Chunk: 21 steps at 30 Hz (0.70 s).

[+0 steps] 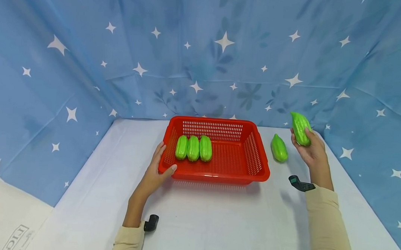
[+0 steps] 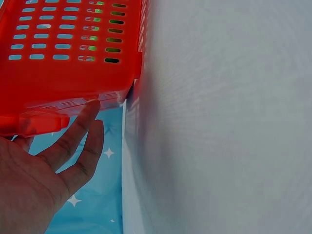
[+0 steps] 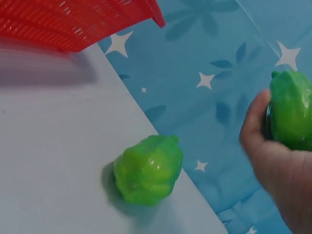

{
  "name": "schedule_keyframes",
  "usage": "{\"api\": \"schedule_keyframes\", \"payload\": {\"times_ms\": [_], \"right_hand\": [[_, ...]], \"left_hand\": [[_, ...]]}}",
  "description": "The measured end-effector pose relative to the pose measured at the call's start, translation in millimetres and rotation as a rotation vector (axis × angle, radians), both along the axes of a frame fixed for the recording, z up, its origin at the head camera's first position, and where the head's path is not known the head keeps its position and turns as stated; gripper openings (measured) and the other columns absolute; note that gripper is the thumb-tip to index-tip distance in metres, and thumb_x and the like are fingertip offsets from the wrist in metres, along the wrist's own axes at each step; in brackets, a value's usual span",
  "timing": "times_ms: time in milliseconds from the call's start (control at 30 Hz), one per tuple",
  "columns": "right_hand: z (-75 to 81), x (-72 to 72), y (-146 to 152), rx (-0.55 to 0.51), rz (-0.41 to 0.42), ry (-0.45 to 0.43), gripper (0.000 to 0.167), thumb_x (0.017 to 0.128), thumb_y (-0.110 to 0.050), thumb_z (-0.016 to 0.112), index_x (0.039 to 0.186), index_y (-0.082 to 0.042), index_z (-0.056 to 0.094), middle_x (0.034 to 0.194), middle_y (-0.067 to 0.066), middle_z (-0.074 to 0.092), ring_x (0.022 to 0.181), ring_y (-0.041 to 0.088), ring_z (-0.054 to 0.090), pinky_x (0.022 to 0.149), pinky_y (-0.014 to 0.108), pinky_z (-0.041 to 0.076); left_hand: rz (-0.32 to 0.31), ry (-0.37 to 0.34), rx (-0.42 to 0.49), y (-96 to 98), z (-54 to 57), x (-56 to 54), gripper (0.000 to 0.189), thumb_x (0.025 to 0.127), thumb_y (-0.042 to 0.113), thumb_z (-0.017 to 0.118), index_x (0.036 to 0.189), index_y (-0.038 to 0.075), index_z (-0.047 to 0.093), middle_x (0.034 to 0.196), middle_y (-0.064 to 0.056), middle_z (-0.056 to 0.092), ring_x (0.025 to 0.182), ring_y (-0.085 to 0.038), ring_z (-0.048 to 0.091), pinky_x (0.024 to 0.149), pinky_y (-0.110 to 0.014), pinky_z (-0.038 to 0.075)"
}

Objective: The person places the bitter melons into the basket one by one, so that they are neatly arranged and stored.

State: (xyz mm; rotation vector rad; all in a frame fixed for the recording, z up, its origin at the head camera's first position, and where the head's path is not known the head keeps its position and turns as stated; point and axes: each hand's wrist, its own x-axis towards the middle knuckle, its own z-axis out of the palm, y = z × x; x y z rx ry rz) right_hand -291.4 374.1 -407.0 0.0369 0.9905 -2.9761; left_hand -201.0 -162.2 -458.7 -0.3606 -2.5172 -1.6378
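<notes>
The right hand (image 1: pixel 313 149) firmly grips a green gourd (image 1: pixel 300 126); the left hand (image 1: pixel 154 173), fingers spread, touches the red basket (image 1: pixel 215 176) at left. Near-left cloth (image 1: pixel 12 209) bears partly legible lettering (image 1: pixel 16 238).

Light here: bright, even. Shadow: soft, below red basket (image 1: pixel 215 176). Glint: on gourd (image 3: pixel 148 170) beside it. Wrist views: dimmer.
</notes>
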Motion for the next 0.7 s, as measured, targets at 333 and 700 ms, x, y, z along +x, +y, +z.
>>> {"api": "schedule_keyframes", "payload": {"times_ms": [333, 700], "right_hand": [[13.0, 0.1, -13.4, 0.221, -0.065, -0.053, 0.033, 0.097, -0.009, 0.058, 0.125, -0.024, 0.051, 0.123, -0.005, 0.040, 0.116, 0.011, 0.028, 0.083, 0.034, 0.039], [21.3, 1.6, -31.8, 0.201, -0.029, 0.035, 0.026, 0.098, -0.015, 0.056, 0.124, -0.018, 0.054, 0.116, 0.001, 0.051, 0.110, 0.014, 0.039, 0.086, 0.033, 0.035]], "left_hand": [[-0.004, -0.003, 0.005, -0.4, -1.0, 0.3, 0.086, 0.089, 0.041, 0.068, 0.157, 0.022, 0.019, 0.164, 0.012, 0.007, 0.152, -0.018, 0.009, 0.117, -0.056, 0.027], [0.004, -0.003, 0.004, 0.3, -1.4, 0.3, 0.086, 0.089, 0.041, 0.068, 0.157, 0.023, 0.019, 0.164, 0.014, 0.007, 0.152, -0.018, 0.010, 0.116, -0.055, 0.029]]}}
